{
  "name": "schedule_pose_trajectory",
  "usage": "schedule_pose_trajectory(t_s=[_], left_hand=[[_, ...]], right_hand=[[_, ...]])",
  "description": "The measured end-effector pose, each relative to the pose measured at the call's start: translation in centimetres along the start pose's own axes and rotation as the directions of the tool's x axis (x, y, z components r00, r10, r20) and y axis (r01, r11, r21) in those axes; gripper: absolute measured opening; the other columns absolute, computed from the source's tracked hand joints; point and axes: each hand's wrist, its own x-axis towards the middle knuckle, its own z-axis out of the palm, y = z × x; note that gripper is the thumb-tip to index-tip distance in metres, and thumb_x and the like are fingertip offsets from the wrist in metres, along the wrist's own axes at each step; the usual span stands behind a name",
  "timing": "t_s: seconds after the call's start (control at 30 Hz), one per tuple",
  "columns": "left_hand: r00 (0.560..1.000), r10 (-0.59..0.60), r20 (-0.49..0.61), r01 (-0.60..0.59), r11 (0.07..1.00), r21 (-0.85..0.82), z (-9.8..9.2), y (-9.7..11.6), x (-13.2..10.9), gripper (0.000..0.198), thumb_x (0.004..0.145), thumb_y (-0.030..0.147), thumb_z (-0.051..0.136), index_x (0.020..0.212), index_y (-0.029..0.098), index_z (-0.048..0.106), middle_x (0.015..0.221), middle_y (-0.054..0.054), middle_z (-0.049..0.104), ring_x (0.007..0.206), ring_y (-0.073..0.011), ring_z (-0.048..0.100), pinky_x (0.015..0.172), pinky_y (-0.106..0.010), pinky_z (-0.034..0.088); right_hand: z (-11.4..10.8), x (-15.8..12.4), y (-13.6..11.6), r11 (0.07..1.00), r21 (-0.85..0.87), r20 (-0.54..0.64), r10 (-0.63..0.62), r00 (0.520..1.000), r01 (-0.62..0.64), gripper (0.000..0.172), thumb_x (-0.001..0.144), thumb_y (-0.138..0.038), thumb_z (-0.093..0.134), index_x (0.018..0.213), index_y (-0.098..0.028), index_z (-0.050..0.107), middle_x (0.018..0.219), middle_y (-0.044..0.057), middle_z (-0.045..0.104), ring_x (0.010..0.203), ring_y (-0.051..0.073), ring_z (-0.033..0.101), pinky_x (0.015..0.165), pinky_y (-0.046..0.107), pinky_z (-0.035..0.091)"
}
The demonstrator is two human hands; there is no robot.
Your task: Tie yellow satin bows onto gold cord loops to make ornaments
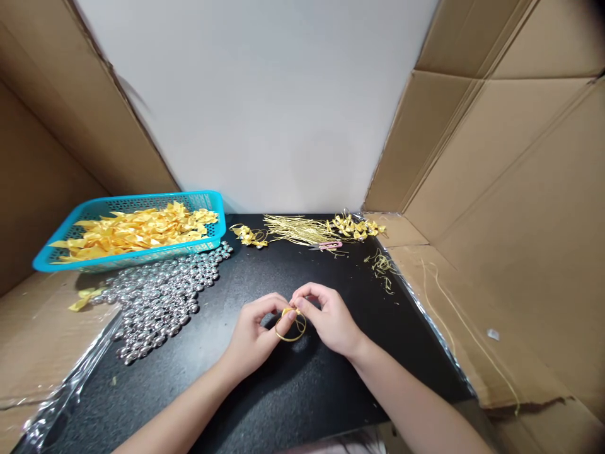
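Note:
Close together over the middle of the black table, my two hands work on one looped gold cord (292,340). My left hand (259,328) is closed, pinching the cord and a small yellow ribbon bow (286,311) at the top of the loop. The thumb and fingertips of my right hand (326,314) are pinched at the same spot, from the right side. The fingers cover most of the bow and the exact point where the cord meets it. The loop hangs below the fingertips.
A blue basket (215,243) of yellow ribbon bows stands back left, with many silver bells (165,296) before it. Gold cords (293,228), pink-handled scissors (329,245) and bow clusters (354,226) lie at the back. Cord scraps (380,263) lie right. Cardboard walls (510,189) enclose the table.

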Motion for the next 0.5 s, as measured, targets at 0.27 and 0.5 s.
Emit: schedule_pose_trajectory(t_s=[0.27,0.5], left_hand=[[0.999,0.044,-0.022,-0.043,0.999,0.009,0.00,0.12,-0.10,0.018,0.087,0.024,0.062,0.071,0.018,0.067,0.070,-0.003,0.070,0.065,-0.0158,0.064,0.065,-0.025,0.048],[0.998,0.032,-0.047,-0.031,0.999,0.017,-0.02,0.41,-0.12,0.022,0.088,0.027,0.061,0.069,0.018,0.067,0.069,-0.004,0.071,0.063,-0.0169,0.064,0.063,-0.027,0.050]], right_hand=[[0.32,-0.05,0.28,0.989,0.143,-0.069,0.040,0.997,-0.030,0.021,0.086,-0.038,0.061,0.077,-0.019,0.061,0.076,0.003,0.069,0.076,0.016,0.064,0.076,0.030,0.051],[0.09,0.12,0.10,0.969,0.220,-0.025,0.122,0.992,-0.113,0.024,0.072,-0.040,0.077,0.076,-0.018,0.068,0.074,0.003,0.072,0.073,0.017,0.067,0.075,0.031,0.054]])
